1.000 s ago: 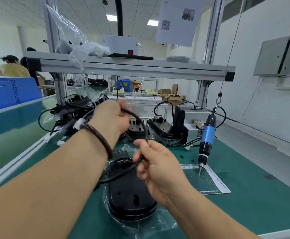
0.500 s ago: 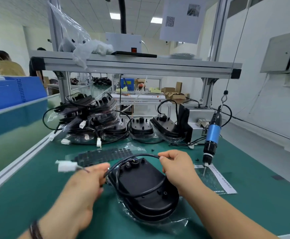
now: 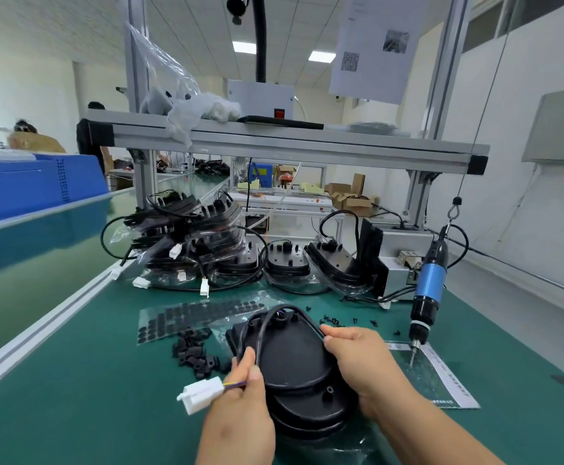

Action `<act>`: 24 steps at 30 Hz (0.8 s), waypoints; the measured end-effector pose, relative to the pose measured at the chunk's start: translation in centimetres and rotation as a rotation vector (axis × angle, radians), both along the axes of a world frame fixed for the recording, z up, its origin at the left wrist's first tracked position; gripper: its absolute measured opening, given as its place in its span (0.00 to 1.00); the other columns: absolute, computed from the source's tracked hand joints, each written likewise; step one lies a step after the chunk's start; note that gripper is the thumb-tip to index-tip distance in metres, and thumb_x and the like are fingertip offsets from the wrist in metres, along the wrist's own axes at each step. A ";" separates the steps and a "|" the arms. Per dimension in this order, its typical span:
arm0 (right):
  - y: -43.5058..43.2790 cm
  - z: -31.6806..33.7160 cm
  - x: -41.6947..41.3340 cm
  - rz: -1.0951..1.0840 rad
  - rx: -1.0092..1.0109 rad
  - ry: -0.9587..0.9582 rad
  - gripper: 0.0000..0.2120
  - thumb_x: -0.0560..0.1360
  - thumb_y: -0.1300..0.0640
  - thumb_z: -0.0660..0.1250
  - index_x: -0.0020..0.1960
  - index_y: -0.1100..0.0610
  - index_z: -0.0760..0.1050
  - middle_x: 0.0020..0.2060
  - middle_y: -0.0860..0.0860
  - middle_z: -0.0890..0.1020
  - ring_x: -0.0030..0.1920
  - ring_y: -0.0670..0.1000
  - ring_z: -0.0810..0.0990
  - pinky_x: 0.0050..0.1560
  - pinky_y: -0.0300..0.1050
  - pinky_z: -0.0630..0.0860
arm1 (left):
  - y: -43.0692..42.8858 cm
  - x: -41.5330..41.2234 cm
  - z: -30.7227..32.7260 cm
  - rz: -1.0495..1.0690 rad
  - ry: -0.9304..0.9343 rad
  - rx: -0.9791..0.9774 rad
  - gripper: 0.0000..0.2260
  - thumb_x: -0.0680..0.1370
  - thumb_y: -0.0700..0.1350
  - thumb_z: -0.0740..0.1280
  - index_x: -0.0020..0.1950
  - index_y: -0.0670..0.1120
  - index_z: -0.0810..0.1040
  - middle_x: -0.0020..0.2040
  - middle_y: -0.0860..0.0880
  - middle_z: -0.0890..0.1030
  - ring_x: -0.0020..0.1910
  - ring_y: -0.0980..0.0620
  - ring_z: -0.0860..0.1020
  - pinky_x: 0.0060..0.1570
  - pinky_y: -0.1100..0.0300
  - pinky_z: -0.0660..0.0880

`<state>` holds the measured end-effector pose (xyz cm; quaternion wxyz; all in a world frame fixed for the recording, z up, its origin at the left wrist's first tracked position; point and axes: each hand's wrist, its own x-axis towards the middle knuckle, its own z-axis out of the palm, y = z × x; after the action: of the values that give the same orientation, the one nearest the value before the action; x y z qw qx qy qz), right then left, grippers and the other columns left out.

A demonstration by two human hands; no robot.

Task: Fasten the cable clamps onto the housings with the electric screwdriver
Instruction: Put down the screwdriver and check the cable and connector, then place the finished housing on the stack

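A black oval housing (image 3: 294, 367) lies on the green mat in front of me. Its black cable (image 3: 257, 325) loops over the far end. My left hand (image 3: 240, 414) pinches the cable near its white connector (image 3: 200, 394), at the housing's left side. My right hand (image 3: 364, 360) grips the cable at the housing's right edge. A pile of small black cable clamps (image 3: 195, 352) lies just left of the housing. The blue electric screwdriver (image 3: 428, 290) hangs tip down to the right, untouched.
Stacked black housings with cables (image 3: 206, 250) fill the back of the bench under an aluminium frame shelf (image 3: 273, 139). A sheet of black pads (image 3: 193, 317) and loose black screws (image 3: 341, 320) lie behind the housing. A printed sheet (image 3: 441, 374) sits under the screwdriver. Blue crate (image 3: 32, 186) at left.
Both hands came down from the stack at the back to the housing. My left hand has drawn the connector end nearer to me, laying the cable along the housing's left side.
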<state>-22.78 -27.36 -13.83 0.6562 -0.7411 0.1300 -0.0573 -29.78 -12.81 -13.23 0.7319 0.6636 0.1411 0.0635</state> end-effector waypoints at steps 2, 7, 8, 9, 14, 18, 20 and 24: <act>0.3 0.6 0.4 -0.022 0.073 -0.041 0.13 0.77 0.66 0.63 0.58 0.57 0.80 0.49 0.54 0.84 0.48 0.54 0.83 0.47 0.47 0.81 | 0.5 0.8 0.6 -0.050 -0.095 0.061 0.15 0.82 0.41 0.57 0.67 0.51 0.73 0.73 0.49 0.67 0.71 0.50 0.67 0.72 0.54 0.59; 1.9 2.6 2.0 -0.008 0.125 -0.124 0.14 0.76 0.67 0.63 0.58 0.58 0.80 0.47 0.53 0.85 0.46 0.51 0.83 0.45 0.43 0.80 | 1.5 2.3 2.1 -0.008 -0.163 0.039 0.15 0.82 0.42 0.58 0.67 0.53 0.73 0.72 0.50 0.68 0.69 0.54 0.68 0.63 0.64 0.63; 2.6 3.0 2.4 0.008 0.124 -0.130 0.14 0.76 0.68 0.63 0.58 0.58 0.80 0.47 0.54 0.85 0.46 0.51 0.83 0.46 0.44 0.80 | 2.0 2.5 2.4 0.014 -0.154 0.043 0.15 0.82 0.43 0.58 0.67 0.54 0.73 0.72 0.49 0.69 0.70 0.52 0.68 0.62 0.64 0.63; 3.2 3.3 2.8 0.025 0.127 -0.132 0.14 0.76 0.68 0.63 0.57 0.58 0.80 0.47 0.54 0.85 0.46 0.52 0.83 0.47 0.46 0.80 | 2.5 2.6 2.8 0.024 -0.151 0.061 0.15 0.82 0.43 0.58 0.67 0.54 0.73 0.72 0.47 0.69 0.70 0.50 0.68 0.64 0.62 0.64; 8.1 4.5 5.0 0.135 0.116 -0.123 0.12 0.76 0.68 0.63 0.55 0.57 0.81 0.47 0.56 0.85 0.48 0.55 0.83 0.55 0.54 0.80 | 6.4 2.9 3.7 0.163 -0.159 0.074 0.16 0.82 0.45 0.57 0.68 0.55 0.71 0.74 0.47 0.67 0.72 0.47 0.64 0.65 0.57 0.65; 13.7 5.1 6.7 0.271 0.099 -0.108 0.12 0.77 0.67 0.63 0.54 0.56 0.81 0.47 0.56 0.85 0.48 0.55 0.83 0.51 0.51 0.81 | 10.6 3.6 3.4 0.301 -0.165 0.036 0.16 0.82 0.45 0.56 0.69 0.56 0.70 0.74 0.58 0.61 0.55 0.66 0.72 0.40 0.79 0.67; 17.0 5.3 7.4 0.342 0.097 -0.103 0.12 0.77 0.67 0.64 0.55 0.57 0.81 0.47 0.56 0.85 0.50 0.56 0.83 0.54 0.52 0.80 | 13.1 3.9 2.9 0.354 -0.178 0.029 0.15 0.82 0.46 0.56 0.68 0.59 0.71 0.74 0.58 0.62 0.55 0.67 0.71 0.42 0.80 0.65; 23.9 5.7 8.5 0.498 0.107 -0.096 0.12 0.77 0.68 0.64 0.53 0.55 0.82 0.45 0.56 0.85 0.48 0.55 0.84 0.49 0.48 0.80 | 18.1 3.9 2.3 0.505 -0.224 0.012 0.15 0.82 0.47 0.56 0.67 0.59 0.71 0.74 0.58 0.62 0.66 0.64 0.64 0.65 0.64 0.60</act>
<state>-14.33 -3.43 -8.17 0.6938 -0.7109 -0.0851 0.0779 -25.87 5.34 -10.94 0.6998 0.6008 0.2198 0.3177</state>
